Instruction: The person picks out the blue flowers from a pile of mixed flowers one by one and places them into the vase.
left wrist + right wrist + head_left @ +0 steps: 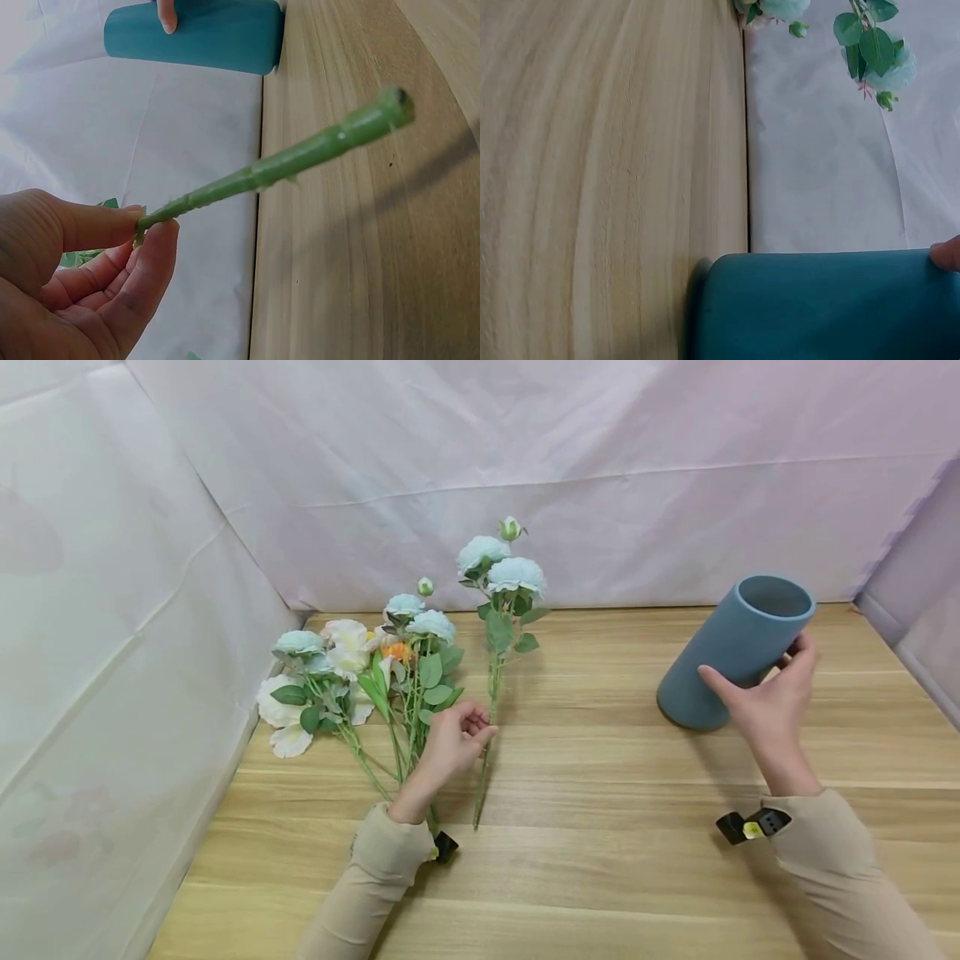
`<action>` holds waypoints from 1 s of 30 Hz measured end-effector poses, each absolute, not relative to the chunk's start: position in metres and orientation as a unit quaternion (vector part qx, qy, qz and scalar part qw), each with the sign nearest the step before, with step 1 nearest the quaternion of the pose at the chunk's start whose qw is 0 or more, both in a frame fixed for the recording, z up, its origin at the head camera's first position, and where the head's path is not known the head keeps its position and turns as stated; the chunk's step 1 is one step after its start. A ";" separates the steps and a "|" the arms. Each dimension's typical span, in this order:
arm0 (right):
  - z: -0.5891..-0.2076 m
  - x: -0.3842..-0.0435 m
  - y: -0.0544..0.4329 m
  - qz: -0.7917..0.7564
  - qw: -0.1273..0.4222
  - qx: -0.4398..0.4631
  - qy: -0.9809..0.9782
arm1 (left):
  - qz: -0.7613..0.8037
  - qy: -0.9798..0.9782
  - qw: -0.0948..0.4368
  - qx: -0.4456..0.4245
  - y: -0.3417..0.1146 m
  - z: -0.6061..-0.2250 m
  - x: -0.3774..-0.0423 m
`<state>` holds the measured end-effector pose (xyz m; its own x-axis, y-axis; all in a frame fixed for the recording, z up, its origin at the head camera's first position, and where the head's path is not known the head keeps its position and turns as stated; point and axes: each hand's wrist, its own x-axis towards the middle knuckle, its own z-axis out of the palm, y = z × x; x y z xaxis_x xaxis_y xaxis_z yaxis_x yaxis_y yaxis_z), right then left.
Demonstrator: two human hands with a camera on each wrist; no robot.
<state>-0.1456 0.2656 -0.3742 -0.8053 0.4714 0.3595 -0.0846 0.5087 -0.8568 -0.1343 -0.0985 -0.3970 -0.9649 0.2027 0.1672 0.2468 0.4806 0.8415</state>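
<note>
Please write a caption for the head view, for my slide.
Left hand pinches a flower stem; right hand grips a blue vase.

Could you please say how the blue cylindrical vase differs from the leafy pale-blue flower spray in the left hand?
The blue cylindrical vase is broad and smooth, whereas the leafy pale-blue flower spray has a thin green stem. The right hand grips the vase's side; the left hand pinches the spray's stem. Both are bluish and held.

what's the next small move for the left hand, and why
Probably carry the pale blue, green-stemmed flower spray toward the tall, blue-grey cylindrical vase. The left hand pinches the spray's stem with its lower end pointing down and free, the right hand holds the vase, and no stems show in its open mouth.
</note>
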 end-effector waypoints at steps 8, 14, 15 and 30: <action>-0.376 -0.139 0.257 0.479 0.310 -0.087 -0.817 | -0.501 -0.856 0.023 -0.127 -0.097 -0.397 -0.134; -0.376 -0.133 0.250 0.481 0.310 -0.072 -0.817 | -0.501 -0.854 0.033 -0.135 -0.095 -0.397 -0.134; -0.376 -0.132 0.249 0.482 0.308 -0.072 -0.817 | -0.501 -0.853 0.036 -0.138 -0.094 -0.398 -0.135; -0.376 -0.119 0.232 0.476 0.294 -0.073 -0.826 | -0.487 -0.856 0.061 -0.165 -0.080 -0.393 -0.134</action>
